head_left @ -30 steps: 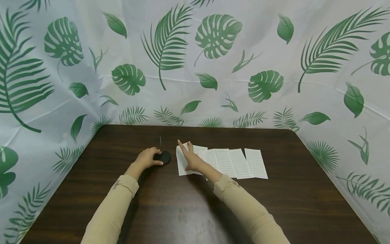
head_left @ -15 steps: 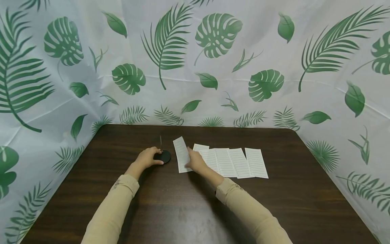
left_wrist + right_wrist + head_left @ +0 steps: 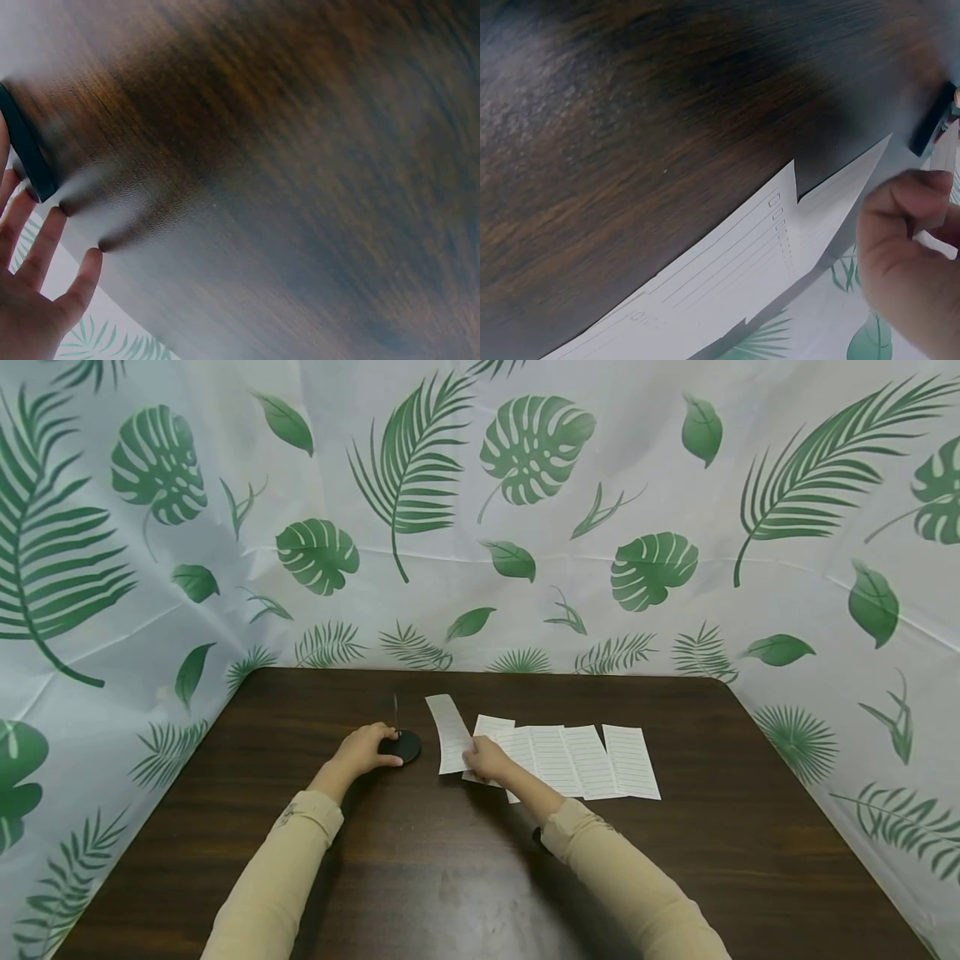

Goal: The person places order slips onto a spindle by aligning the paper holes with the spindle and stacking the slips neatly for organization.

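In the head view, my left hand (image 3: pixel 362 750) holds the black round base of a receipt spike (image 3: pixel 406 747), thumb at its front and fingers behind. The thin spike stands upright from the base. My right hand (image 3: pixel 491 761) pinches a white lined paper slip (image 3: pixel 452 732) by its right edge; the slip is raised and bent, just right of the spike. The right wrist view shows the thumb (image 3: pixel 907 199) pressing on the slip, with the base (image 3: pixel 933 120) beyond. In the left wrist view, the fingers (image 3: pixel 45 247) spread near the base's edge (image 3: pixel 28 146).
Several more lined slips (image 3: pixel 555 762) lie overlapping in a row on the dark wooden table (image 3: pixel 420 877), right of the right hand. A white leaf-printed curtain (image 3: pixel 450 527) stands behind and beside the table.
My right hand, spread over the leftmost slip a second ago, has pinched that slip and lifted it, then drawn slightly right. The left hand and receipt spike have stayed put.
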{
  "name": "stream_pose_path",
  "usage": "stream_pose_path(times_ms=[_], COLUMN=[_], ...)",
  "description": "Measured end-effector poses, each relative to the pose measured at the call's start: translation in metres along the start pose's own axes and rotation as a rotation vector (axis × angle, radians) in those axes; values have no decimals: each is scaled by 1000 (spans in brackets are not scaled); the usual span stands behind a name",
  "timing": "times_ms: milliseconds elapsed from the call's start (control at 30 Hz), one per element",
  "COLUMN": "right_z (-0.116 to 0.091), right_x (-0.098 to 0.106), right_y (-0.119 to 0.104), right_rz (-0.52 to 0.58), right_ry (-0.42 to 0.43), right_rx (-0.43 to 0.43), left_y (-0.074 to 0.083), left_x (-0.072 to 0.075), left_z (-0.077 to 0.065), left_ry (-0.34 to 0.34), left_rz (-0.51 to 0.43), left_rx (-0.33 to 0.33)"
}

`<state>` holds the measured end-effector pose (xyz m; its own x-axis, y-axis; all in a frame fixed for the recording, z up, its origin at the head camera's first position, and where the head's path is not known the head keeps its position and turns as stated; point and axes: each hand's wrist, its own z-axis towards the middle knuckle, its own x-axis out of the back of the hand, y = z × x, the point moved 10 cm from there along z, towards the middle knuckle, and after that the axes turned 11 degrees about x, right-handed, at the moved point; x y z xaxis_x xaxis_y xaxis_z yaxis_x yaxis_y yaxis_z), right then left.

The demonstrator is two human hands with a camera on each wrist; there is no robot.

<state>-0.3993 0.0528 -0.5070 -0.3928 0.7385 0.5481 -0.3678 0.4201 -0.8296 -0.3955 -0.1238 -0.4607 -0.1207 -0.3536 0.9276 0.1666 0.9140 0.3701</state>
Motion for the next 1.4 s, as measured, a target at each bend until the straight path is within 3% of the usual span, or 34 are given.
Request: stream_pose_path(times_ms=[67,167,200,233,367,400,567,633,1133,1400], right_z=[-3,10,14,11,-10,-12,-27,-34,-41,-42], right_x=[-2,-6,-7,-5,8,10,21,23,33,37], right_y=[-2,35,49,48,14,9,-27,-35,-50,-61], right_rz=[44,98,116,114,179,227,275,261,308,289], right_ry=[-38,-28,-9,13,105,115,144,160,180,195], right_rx=[-59,-24,-55,-105,-202,-160,-163,-237,-222,-195], left_y=[0,0,0,0,-1,-1,2,2,0,5], left_x=[1,1,1,1,0,0,1,1,-2,-2], left_z=[0,0,0,0,0,1,1,0,-7,-9], left_ry=[2,5,6,6,-8,-11,-7,-4,-15,-44], left_rz=[2,0,-1,-1,-7,-8,3,8,-24,27], left_rx=[-4,-3,-2,-1,9,11,7,0,7,-4])
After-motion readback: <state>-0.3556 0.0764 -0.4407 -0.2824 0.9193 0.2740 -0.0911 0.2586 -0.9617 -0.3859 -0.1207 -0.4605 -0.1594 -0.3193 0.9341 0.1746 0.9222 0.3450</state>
